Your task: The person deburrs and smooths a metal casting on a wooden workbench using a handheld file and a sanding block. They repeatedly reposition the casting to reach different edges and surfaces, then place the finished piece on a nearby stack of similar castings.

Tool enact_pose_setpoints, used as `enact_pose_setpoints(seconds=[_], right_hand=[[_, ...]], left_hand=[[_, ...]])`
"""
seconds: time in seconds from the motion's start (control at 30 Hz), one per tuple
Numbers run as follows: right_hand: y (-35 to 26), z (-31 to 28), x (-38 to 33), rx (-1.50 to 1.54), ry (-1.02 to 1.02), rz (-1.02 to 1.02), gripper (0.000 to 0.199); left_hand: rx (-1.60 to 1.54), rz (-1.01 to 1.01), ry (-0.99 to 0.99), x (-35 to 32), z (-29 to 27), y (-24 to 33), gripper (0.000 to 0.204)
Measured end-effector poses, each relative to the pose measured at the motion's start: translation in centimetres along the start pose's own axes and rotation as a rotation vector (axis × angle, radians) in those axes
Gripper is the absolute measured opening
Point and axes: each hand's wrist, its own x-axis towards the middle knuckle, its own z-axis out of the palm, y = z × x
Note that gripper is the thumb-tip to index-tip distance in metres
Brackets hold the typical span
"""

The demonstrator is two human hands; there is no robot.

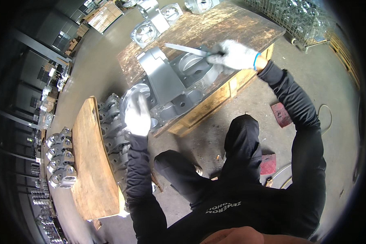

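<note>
Gloved hands (137, 116) on grey casting (171, 81)

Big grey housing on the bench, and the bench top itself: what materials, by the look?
Grey housing: likely cast metal, perhaps aluminium; matte grey skin, brighter in the bores. Bench top: wood, worn and dark-stained, paler boards along its side. Blade-like tool in the right hand: bright metal, probably steel.

Right hand (234, 55) grips file (187, 49) over grey casting (179, 81) (on wooden bench (232, 24)); left hand (137, 116) steadies casting.
</note>
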Motion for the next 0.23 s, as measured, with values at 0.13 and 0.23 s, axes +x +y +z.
enact_pose_setpoints(seconds=[0.13, 0.23], right_hand=[[-2.8, 6.3, 2.5, -0.167, 0.062, -0.286, 0.045], [-4.2, 8.6, 3.0, -0.078, 0.087, -0.389, 0.05]], left_hand=[[-1.522, -0.835, -0.133, 7.6, 3.2, 5.5, 0.049], [-1.756, -1.016, -0.076, 12.5, 2.1, 9.5, 0.081]])
